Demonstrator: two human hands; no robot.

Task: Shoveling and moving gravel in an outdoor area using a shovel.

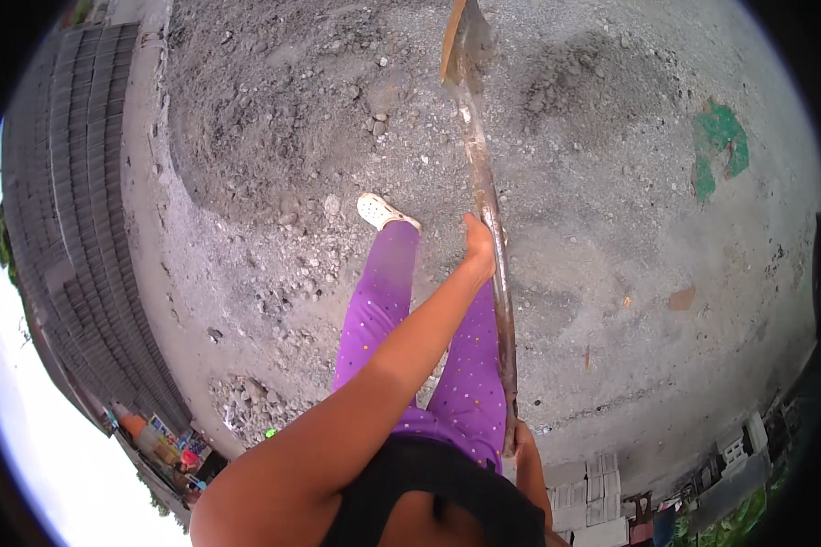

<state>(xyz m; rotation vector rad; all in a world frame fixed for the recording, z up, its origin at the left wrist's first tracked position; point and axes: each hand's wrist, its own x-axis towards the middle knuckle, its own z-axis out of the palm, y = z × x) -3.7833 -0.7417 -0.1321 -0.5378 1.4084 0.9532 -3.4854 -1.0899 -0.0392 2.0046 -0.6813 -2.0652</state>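
A long-handled shovel (486, 187) stretches away from me, its worn shaft running from beside my right hip to the top of the view. My left hand (480, 244) is wrapped round the middle of the shaft, with that arm crossing in front of my body. Lower down, near the shaft's end, my right hand (524, 443) grips it; its fingers are partly hidden. The rusty blade (465, 46) is seen nearly edge-on over the grey gravel. Left of the blade spreads a heap of loose sand and gravel (265, 118).
A darker sand patch (579, 77) lies right of the blade, and a torn green sheet (721, 146) farther right. Stacked grey blocks (82, 210) line the left side. Stones (251, 401) lie near my left; pale blocks (593, 492) stand at lower right. My left foot wears a white clog (381, 211).
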